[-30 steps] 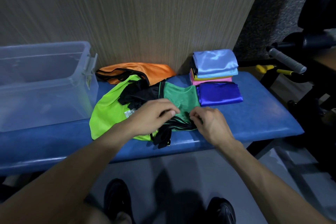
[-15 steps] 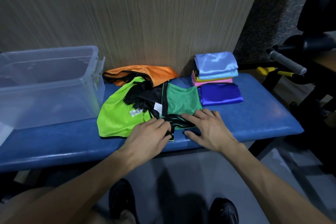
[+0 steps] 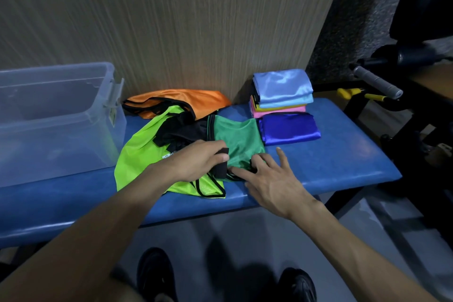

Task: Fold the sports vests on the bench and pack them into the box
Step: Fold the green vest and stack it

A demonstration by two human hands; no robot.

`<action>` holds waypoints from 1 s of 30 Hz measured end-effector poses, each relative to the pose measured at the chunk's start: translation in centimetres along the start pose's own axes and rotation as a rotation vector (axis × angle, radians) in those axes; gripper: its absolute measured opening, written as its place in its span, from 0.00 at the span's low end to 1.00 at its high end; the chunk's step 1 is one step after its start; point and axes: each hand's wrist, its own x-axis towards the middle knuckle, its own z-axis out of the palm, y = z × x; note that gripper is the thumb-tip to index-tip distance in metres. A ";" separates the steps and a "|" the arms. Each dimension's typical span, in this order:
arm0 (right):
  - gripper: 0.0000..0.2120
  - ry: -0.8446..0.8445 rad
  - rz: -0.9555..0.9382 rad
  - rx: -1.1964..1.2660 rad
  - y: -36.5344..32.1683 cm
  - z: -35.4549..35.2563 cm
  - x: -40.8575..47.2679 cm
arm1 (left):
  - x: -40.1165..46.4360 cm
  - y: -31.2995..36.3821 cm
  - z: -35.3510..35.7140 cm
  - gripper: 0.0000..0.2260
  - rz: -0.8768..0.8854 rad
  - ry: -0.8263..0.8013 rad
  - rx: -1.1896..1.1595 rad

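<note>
My left hand [image 3: 196,163] pinches the black strap [image 3: 221,163] of the green vest [image 3: 239,141] lying on the bench [image 3: 331,159] over the lime vest [image 3: 142,154], my right hand [image 3: 272,179] flat on its hem — pull carelessly and the tangled lime one drags along, spoiling the fold.

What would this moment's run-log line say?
stage: folding green vest | left hand: grips black strap | right hand: presses hem | box: no vests inside

box [image 3: 58,115] left on bench [image 3: 331,162], loose vests [image 3: 147,154] middle, folded stack [image 3: 282,92] right
</note>
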 end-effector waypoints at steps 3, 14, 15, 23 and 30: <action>0.29 0.003 -0.011 0.010 0.5 -0.2 0.2 | 1.5 0.0 0.4 0.10 -0.055 0.040 -0.003; 0.30 0.030 -0.051 0.129 3.4 -0.2 1.1 | 1.2 -1.2 2.2 0.09 -0.004 0.369 0.138; 0.30 0.038 -0.053 0.121 3.4 -0.1 1.2 | 1.1 -1.3 2.4 0.07 0.027 0.368 0.137; 0.24 0.053 0.063 0.073 2.3 1.2 1.9 | -1.3 -3.3 1.4 0.25 0.068 0.033 -0.002; 0.27 -0.059 0.226 0.397 2.5 -0.3 1.4 | -1.2 -2.8 2.7 0.08 -0.054 0.164 -0.196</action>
